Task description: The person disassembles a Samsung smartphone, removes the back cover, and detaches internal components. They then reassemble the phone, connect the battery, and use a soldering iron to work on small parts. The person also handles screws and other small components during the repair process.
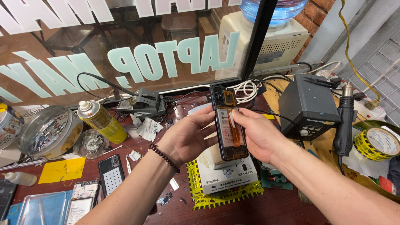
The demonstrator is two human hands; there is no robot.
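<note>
You hold a black smartphone with its back cover off (228, 123) upright above the middle of the bench, your left hand (189, 137) cupping its left edge and your right hand (256, 133) pinching its right edge, fingers closed on the frame. The job looks partway through: the cover is already off, the pale battery and an orange ribbon cable lie exposed, and nothing seen here suggests reassembly has begun.

Around you, a large shop window with pale reversed lettering (125, 50) fills the far side. The dark red workbench (275, 208) is crowded. A black box-shaped rework station (308, 106) stands right, its hot-air wand (343, 125) beside it. A round clear plastic tub of small parts (50, 131) sits far left, a yellow spray can (102, 121) next to it. A white boxed unit on yellow-and-black tape (225, 177) lies under the phone. Another opened handset (83, 200) rests near left.
</note>
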